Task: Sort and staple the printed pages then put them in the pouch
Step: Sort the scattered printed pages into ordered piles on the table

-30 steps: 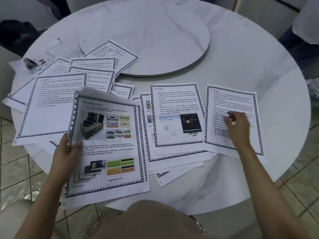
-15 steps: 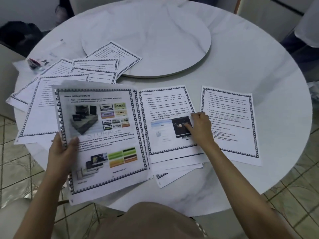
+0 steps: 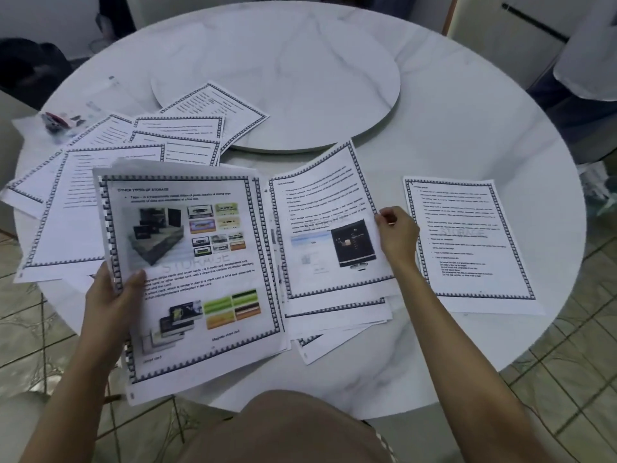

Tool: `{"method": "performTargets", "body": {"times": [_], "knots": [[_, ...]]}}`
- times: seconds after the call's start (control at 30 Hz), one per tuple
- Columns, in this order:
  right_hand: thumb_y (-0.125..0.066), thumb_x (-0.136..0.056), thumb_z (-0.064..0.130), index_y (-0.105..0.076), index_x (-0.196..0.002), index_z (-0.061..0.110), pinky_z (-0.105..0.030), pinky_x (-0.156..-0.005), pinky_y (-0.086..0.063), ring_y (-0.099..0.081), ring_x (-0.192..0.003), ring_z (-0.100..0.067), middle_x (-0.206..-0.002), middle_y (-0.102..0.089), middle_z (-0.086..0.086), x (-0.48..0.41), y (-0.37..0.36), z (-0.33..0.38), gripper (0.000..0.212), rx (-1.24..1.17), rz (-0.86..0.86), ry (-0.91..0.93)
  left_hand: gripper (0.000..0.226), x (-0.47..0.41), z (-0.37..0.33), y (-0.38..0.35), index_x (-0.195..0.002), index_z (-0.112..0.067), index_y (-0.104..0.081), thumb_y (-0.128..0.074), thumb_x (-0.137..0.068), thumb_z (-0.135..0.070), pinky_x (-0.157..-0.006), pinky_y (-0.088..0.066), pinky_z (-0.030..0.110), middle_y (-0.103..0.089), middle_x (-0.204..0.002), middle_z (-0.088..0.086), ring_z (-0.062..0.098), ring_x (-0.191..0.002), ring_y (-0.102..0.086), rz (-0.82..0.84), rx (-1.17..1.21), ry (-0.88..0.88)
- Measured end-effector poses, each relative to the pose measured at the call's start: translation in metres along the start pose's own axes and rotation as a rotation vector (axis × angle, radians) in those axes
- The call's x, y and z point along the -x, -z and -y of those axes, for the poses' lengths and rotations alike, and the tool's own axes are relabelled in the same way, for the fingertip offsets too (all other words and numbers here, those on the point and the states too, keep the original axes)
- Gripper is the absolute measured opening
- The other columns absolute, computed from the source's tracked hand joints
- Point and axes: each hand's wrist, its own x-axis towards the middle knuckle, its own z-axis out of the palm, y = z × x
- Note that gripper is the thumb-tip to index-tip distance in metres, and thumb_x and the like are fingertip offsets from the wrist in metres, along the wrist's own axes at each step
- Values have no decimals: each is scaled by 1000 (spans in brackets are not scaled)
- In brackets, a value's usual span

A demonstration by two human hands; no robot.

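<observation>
The right hand (image 3: 397, 238) pinched the raised right edge of the top sheet (image 3: 320, 212) on the middle pile (image 3: 337, 316), while just left of that pile the left hand (image 3: 112, 295) gripped the collated stack (image 3: 190, 265), likely the sheet's next place.

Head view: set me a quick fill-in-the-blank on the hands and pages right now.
The left hand grips the ____ edge of the stack of pages. The right hand pinches the ____ edge of the monitor-picture page. The lone page beside it shows only ____, no pictures.
Missing: left; right; text.
</observation>
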Motion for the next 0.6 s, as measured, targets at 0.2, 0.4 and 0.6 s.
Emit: {"method": "performTargets", "body": {"times": [0.2,0.4,0.6], "knots": [[-60,-88,11,-66,-105,0,-25,-83,-47,-57,-85,-17,-103,-68,-16,-34,68,-20,21,-29,-167,-96,25,-4,-3,-7,-119,-8,-51,-48,-95,-13,-74,-54,32,-58,-110,16,30,-96,-57,-2,8,12],[-60,-87,10,-64,-110,-6,-32,-98,-42,-61,-103,-33,-110,-65,-27,-54,145,-72,28,192,-215,-174,16,-5,-3,-9,-111,-16,-55,-49,-95,-16,-83,-53,45,-61,-108,16,35,-97,-60,24,-5,25],[-53,-89,3,-61,-110,-12,-35,-99,-39,-58,-107,-42,-112,-62,-34,-52,171,-101,27,384,-250,-209,16,-6,-4,-10,-108,-10,-56,-49,-95,-17,-61,-56,20,-60,-104,15,31,-90,-58,-15,-13,58]]}}
